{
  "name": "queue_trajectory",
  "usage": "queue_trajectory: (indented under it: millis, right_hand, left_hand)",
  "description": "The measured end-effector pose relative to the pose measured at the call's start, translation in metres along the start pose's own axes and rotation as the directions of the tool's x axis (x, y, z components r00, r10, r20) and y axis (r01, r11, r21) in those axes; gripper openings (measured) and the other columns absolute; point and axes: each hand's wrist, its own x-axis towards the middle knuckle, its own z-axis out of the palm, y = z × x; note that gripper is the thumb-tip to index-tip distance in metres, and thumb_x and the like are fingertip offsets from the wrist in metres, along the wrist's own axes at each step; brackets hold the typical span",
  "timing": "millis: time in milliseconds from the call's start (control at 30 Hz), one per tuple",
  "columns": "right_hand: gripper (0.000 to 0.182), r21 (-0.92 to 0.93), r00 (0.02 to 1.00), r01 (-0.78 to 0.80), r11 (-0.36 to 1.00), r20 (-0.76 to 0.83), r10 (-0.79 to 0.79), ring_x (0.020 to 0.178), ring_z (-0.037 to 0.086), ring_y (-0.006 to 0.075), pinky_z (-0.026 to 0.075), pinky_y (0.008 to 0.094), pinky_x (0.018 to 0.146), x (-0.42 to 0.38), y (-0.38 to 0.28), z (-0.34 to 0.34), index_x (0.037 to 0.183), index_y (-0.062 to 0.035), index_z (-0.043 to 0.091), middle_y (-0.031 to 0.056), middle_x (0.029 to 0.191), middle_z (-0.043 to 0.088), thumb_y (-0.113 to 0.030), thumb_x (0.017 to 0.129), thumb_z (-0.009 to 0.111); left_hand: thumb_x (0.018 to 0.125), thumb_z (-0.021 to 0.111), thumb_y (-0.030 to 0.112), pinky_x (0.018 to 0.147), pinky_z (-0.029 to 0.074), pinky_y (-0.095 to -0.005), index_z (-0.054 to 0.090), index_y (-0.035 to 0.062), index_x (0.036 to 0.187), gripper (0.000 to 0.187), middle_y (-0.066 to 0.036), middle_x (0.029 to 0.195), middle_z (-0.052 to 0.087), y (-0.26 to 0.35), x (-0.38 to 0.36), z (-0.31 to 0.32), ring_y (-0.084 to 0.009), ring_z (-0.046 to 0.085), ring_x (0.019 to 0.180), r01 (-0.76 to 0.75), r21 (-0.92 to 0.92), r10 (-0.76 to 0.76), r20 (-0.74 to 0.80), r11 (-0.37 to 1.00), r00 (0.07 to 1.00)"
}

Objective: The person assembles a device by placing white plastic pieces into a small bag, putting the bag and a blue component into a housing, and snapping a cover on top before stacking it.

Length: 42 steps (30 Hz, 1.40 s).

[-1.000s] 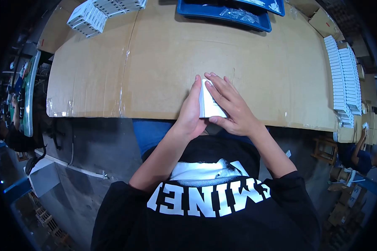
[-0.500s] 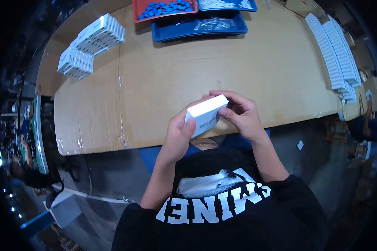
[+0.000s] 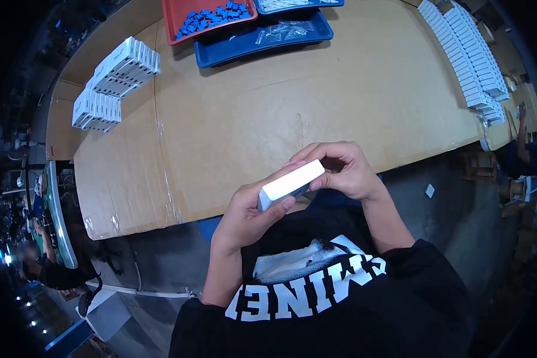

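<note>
- At the near edge of the brown cardboard-covered table; what's in hand, and where?

- Flat, rectangular white box, card by the look of it; up in both hands, in front of the torso; tilted, one narrow side facing the head camera, very bright; right end higher in view than the left.

- Grip?

- Bare left hand closed round the box's left end, thumb along the near face, fingers mostly hidden behind; bare right hand pinching the right end between thumb and curled fingers; exact fingertip contact at the back is hidden, can't tell.

- Far side of the table?

- Red plastic tray with small blue plastic parts; just beside it a long blue plastic tray with clear plastic bags; second blue tray behind, cut off by the top of the view, thin white pieces in it; all well apart from the hands.

- Sides?

- Stacked white boxes in two blocks at left; long rows of white boxes near the right edge.

- People?

- One co-worker far left, arm out by a green-topped table; another person far right; both dim, details too small to tell.
</note>
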Motion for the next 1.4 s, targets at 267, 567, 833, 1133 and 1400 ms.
queue_trajectory:
  millis: [267,567,833,1133,1400]
  right_hand:
    - [0.045,0.078,0.986,-0.008,0.997,-0.166,0.021,0.117,0.066,0.0213,0.055,0.0349,0.103,0.011,0.014,0.010,0.130,0.0049,0.060,0.0175,0.132,0.065,0.000,0.088,0.078]
    - [0.044,0.157,0.959,-0.101,0.982,-0.246,0.138,0.115,0.062,0.0163,0.051,0.0312,0.101,0.008,0.040,0.022,0.124,0.0006,0.058,0.0075,0.116,0.063,0.003,0.085,0.079]
    - [0.062,-0.306,0.982,-0.005,0.952,-0.183,-0.054,0.107,0.065,0.0120,0.054,0.0294,0.094,0.009,0.013,0.015,0.137,-0.0032,0.054,0.0048,0.110,0.068,-0.002,0.083,0.084]
    - [0.048,-0.062,0.969,-0.046,0.997,-0.246,0.030,0.106,0.069,0.0164,0.055,0.0325,0.096,-0.003,0.017,0.012,0.128,0.0029,0.064,0.0087,0.108,0.073,-0.002,0.084,0.083]
    - [0.037,-0.186,0.983,0.105,0.977,-0.129,-0.130,0.107,0.071,0.0174,0.055,0.0323,0.096,-0.007,0.018,0.018,0.118,0.0021,0.072,0.0111,0.111,0.076,-0.002,0.083,0.084]
  left_hand:
    - [0.102,0.065,0.015,0.102,0.048,-0.0309,0.053,-0.0093,0.143,0.049,-0.013,0.130,0.067,-0.020,-0.003,-0.001,-0.0157,0.061,0.117,0.144,-0.087,-0.153,-0.112,0.986,0.982]
    - [0.102,0.064,0.016,0.110,0.045,-0.0356,0.038,-0.0024,0.156,0.063,-0.019,0.148,0.054,-0.036,0.014,0.004,-0.0203,0.055,0.131,-0.165,-0.404,-0.042,-0.457,0.900,0.889]
    - [0.090,0.079,0.009,0.101,0.048,-0.0314,0.043,-0.0004,0.153,0.073,-0.014,0.136,0.058,-0.036,0.004,-0.012,-0.0167,0.061,0.114,-0.082,-0.022,0.071,-0.315,0.996,0.946]
    - [0.092,0.073,-0.004,0.107,0.051,-0.0343,0.059,-0.0084,0.134,0.044,-0.018,0.141,0.059,-0.040,0.008,-0.001,-0.0223,0.063,0.123,-0.324,-0.120,0.266,-0.349,0.938,0.898]
    - [0.086,0.079,-0.003,0.104,0.054,-0.0357,0.065,-0.0072,0.126,0.043,-0.022,0.125,0.071,-0.022,-0.003,0.004,-0.0246,0.068,0.119,-0.256,-0.070,0.226,-0.290,0.964,0.930]
